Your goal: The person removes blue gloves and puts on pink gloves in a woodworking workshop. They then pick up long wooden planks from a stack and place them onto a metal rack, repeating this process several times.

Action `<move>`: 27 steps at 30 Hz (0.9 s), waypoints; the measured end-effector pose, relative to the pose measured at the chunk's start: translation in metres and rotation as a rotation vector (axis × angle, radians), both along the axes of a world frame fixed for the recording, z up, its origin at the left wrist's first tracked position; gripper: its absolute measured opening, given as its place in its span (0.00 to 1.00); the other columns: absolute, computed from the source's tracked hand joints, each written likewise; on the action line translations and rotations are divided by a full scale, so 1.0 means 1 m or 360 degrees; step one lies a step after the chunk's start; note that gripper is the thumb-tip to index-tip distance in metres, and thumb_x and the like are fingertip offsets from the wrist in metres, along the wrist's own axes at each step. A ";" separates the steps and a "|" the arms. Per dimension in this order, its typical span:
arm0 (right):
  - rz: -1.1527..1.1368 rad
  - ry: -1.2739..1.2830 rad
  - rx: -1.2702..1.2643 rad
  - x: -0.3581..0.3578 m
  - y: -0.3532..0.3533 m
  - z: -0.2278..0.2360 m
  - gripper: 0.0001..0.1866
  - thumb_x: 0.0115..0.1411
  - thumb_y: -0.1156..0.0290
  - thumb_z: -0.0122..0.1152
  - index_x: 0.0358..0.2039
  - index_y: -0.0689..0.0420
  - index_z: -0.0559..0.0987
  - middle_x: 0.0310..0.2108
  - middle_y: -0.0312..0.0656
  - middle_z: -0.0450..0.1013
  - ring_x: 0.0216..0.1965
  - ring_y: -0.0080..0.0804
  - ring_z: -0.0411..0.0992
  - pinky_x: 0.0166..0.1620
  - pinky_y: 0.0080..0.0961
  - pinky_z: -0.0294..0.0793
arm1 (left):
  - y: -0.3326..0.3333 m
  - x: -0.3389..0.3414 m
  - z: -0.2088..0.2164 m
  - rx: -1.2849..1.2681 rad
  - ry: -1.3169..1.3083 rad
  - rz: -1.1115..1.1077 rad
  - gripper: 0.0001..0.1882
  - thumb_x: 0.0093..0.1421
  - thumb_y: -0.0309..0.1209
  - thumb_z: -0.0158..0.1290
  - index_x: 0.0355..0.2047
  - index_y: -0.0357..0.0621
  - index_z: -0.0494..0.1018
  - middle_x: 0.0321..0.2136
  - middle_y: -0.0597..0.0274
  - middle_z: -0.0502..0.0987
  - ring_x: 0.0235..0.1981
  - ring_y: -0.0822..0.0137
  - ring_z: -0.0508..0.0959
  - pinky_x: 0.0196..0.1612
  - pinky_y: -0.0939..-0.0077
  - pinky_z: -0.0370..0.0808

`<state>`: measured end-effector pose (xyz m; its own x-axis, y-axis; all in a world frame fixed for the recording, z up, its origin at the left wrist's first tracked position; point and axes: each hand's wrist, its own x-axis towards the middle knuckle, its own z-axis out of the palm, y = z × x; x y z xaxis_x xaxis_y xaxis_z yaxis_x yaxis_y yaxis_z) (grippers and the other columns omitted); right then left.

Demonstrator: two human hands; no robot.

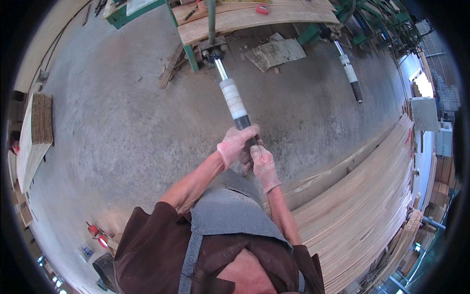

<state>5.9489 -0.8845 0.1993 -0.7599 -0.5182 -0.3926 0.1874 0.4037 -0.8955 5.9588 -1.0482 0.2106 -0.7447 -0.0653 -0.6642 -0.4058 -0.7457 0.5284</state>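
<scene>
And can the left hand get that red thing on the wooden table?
Probably not right now: the left hand has its grip around the black handle, and the red thing lies well beyond it.

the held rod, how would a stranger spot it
Find the wooden bench top at the upper edge. Near its left end, a white-banded rod slants down from a dark fitting. Left hand and right hand are at its dark end; the similar rod farther right is untouched.

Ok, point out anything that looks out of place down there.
Flat pieces lie askew on the floor beneath the wooden-topped table, with narrow scraps jumbled near its green leg. They look like stray waste compared with the neatly stacked boards.
</scene>
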 end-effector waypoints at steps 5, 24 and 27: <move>0.0270 0.0889 0.1022 0.015 -0.019 0.020 0.19 0.75 0.56 0.48 0.47 0.61 0.77 0.27 0.42 0.78 0.26 0.34 0.80 0.30 0.34 0.78 | -0.014 0.003 -0.041 0.0984 0.0961 -0.0129 0.33 0.59 0.37 0.67 0.59 0.34 0.68 0.44 0.54 0.82 0.51 0.47 0.82 0.69 0.47 0.68; -0.0238 -0.0401 -0.0104 0.005 -0.021 0.033 0.23 0.74 0.52 0.50 0.46 0.62 0.77 0.26 0.44 0.78 0.23 0.32 0.78 0.27 0.34 0.77 | -0.026 0.007 -0.036 0.0169 0.0562 -0.0187 0.37 0.59 0.44 0.68 0.59 0.30 0.68 0.45 0.51 0.83 0.49 0.56 0.82 0.61 0.60 0.76; -0.0289 -0.0729 -0.0243 0.000 -0.017 0.034 0.16 0.74 0.59 0.53 0.44 0.60 0.76 0.26 0.40 0.78 0.22 0.28 0.76 0.25 0.29 0.76 | -0.037 0.000 0.041 -0.0386 -0.0159 -0.0596 0.39 0.59 0.45 0.68 0.61 0.29 0.68 0.50 0.51 0.80 0.53 0.60 0.81 0.58 0.66 0.78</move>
<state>5.9492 -0.9014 0.2330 -0.6108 -0.4712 -0.6363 0.6290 0.1994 -0.7514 5.9590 -1.0857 0.2517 -0.6797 0.0336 -0.7327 -0.6817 -0.3978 0.6141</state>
